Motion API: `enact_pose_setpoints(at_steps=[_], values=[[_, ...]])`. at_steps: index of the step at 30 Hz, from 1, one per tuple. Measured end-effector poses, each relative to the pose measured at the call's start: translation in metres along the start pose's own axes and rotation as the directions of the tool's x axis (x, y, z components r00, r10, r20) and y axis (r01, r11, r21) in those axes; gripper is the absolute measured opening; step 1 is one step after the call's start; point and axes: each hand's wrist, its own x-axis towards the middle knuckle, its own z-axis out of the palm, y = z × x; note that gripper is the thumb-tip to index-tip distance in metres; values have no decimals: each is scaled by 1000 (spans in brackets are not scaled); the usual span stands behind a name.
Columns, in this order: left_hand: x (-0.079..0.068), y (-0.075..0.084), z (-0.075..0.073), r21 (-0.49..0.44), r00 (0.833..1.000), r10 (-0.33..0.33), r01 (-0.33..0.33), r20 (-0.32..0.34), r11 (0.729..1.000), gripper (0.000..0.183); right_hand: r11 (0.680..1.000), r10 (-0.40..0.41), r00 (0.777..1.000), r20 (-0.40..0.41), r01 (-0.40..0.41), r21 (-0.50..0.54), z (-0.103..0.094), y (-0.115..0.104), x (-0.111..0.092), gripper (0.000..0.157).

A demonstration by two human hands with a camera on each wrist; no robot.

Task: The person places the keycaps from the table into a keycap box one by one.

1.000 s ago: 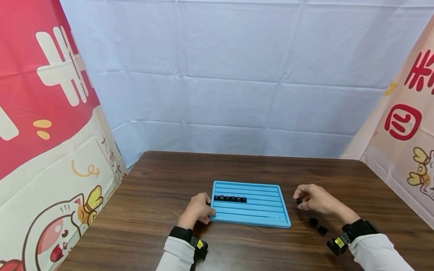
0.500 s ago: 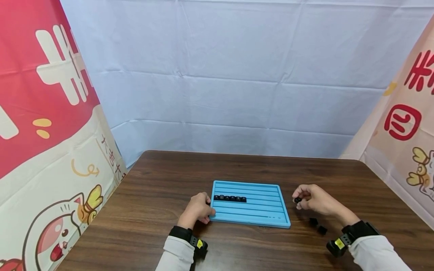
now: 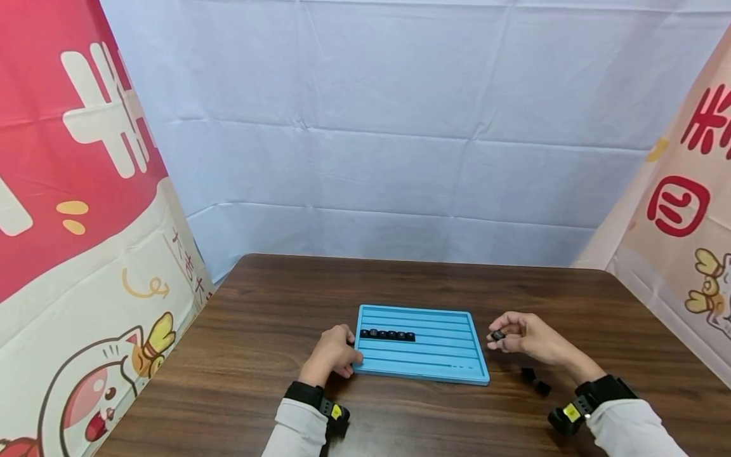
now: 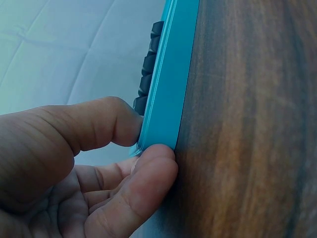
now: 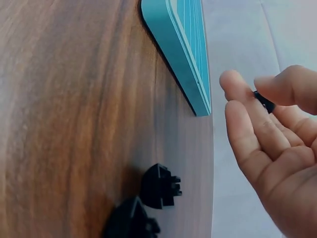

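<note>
A light-blue ridged tray lies on the table, with a short row of black keycaps set along one channel at its left side. My left hand holds the tray's left edge; in the left wrist view its thumb is at the rim and a finger touches the side wall. To the right of the tray, my right hand pinches a black keycap between thumb and fingers. The right wrist view shows this keycap partly hidden behind the thumb.
Two loose black keycaps, one keycap just behind the other keycap, lie on the brown wooden table below my right hand. A pale cloth hangs behind the table, and printed cloths hang at both sides.
My right hand has shifted slightly left toward the tray, and the keycap in its fingers has turned to show more of itself. My left hand and the tray stay put.
</note>
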Motion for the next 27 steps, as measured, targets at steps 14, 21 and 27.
enact_pose_setpoints(at_steps=[14,21,27], values=[[1,-2,0,-5,1000,2,-2,-1,1000,26,985,50,973,-224,-85,-150,13,1,-1,32],[3,-3,1,-11,1000,-2,2,-4,1000,26,984,86,931,-354,-134,-114,20,5,1,30],[3,-3,0,-6,1000,2,-2,-2,1000,26,986,113,911,-397,-152,-68,24,8,3,29]])
